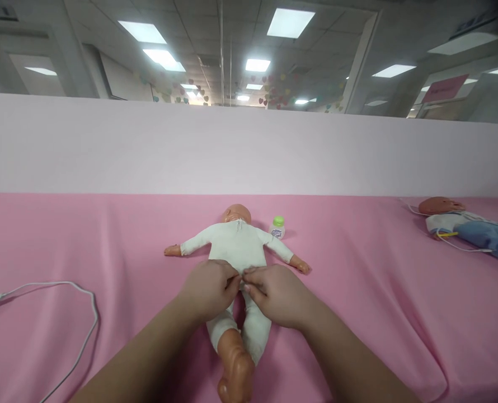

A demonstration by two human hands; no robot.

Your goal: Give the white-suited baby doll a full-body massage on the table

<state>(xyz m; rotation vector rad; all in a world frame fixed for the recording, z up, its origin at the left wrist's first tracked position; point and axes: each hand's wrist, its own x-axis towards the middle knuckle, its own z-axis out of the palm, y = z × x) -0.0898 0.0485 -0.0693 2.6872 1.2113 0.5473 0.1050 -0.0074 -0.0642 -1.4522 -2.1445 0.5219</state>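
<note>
A baby doll (238, 243) with a white cloth body lies stretched out on the pink cloth, arms spread and its face not showing. Over the doll's lower trunk, my left hand (213, 288) is closed, thumb and fingers pinching the white cloth. My right hand (274, 292) pinches the same spot from the other side, so the fingertips of both hands nearly meet. Exactly how much cloth is between the fingers is hidden. One bare foot of the doll (237, 369) points toward me between my forearms.
A small clear bottle with a green cap (277, 228) stands beside the doll's shoulder. At far right lies another doll (484, 232) in blue and white, with thin cords on it. A white cable (90, 294) curves over the pink cloth (140, 235) at left. Behind rises a white panel (249, 151).
</note>
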